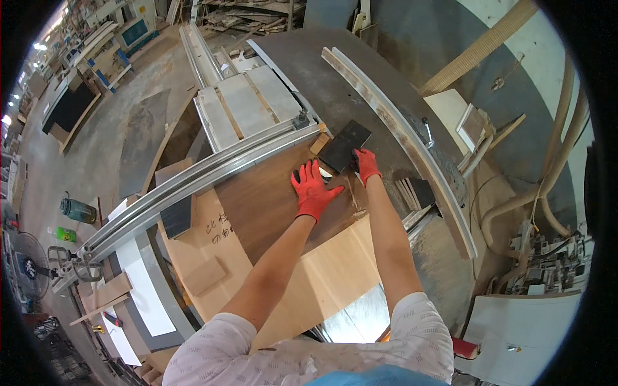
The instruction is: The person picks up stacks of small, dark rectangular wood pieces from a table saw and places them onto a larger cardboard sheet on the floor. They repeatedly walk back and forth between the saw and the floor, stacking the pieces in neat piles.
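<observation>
My left hand (313, 192), in a red glove, lies flat on a brown wood-grain panel (257, 206) with its fingers spread. To its right, my right hand (367, 166), also gloved in red, has its fingers curled at the near right edge of a black rectangular board (345, 147). Part of that grip is hidden by the glove. A small wooden block (320, 143) sits against the left end of the black board, beside the metal crosscut fence (212, 168). Between my hands a small white piece (326, 174) shows at the board's near edge.
A long rip fence (399, 141) crosses the dark saw table (302, 61) on the right. Several thin offcuts (407, 193) lie near it. A dark board piece (177, 217) and a small tan board (205, 276) rest at left. A bottle (78, 210) stands further left.
</observation>
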Motion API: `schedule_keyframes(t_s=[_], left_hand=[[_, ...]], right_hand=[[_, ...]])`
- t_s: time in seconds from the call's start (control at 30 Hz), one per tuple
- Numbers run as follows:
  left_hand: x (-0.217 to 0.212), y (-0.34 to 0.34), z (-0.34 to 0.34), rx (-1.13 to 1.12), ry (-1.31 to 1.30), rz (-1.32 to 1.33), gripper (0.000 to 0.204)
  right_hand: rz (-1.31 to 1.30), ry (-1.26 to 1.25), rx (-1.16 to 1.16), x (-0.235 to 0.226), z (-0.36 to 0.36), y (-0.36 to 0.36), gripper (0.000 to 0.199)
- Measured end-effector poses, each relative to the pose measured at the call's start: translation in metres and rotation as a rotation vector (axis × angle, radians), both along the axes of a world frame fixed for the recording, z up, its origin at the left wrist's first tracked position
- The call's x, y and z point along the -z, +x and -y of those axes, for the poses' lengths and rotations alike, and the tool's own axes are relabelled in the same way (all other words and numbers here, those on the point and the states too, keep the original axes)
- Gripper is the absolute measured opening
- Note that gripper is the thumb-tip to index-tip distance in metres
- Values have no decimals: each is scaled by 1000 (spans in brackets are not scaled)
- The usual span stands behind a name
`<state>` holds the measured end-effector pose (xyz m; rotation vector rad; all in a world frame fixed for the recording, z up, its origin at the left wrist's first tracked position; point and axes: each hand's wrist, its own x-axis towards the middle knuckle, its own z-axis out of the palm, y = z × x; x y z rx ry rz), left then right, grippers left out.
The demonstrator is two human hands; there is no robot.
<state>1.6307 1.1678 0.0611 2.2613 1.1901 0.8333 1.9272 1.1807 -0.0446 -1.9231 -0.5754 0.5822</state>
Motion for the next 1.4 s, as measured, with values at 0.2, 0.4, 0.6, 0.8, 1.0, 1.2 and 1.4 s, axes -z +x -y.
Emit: schedule_keyframes(t_s=[0.2,0.4,0.6,0.8,1.0,1.2,1.4], left_hand=[[10,8,-25,-145,-56,14,110],[3,30,-26,-165,-80,-14,98],[10,31,-29,-154,-78,32,97],[10,34,-44,-212,-77,-64,106],[7,62,-58,-27,-30,-1,102],[50,35,-99,-186,205,-258,82],[-11,43,-55,31,-436,724,91]], right_hand=[[355,-181,-121,-14,-25,-55,41],[410,-175,-209,-42,-1,-61,40],[335,-158,-150,-38,0,-69,40],[232,-173,-199,-36,-5,-81,44],[336,-239,-151,-29,12,-57,36],[968,-130,149,-140,-30,-208,46],[796,123,-741,-155,-81,-289,69]])
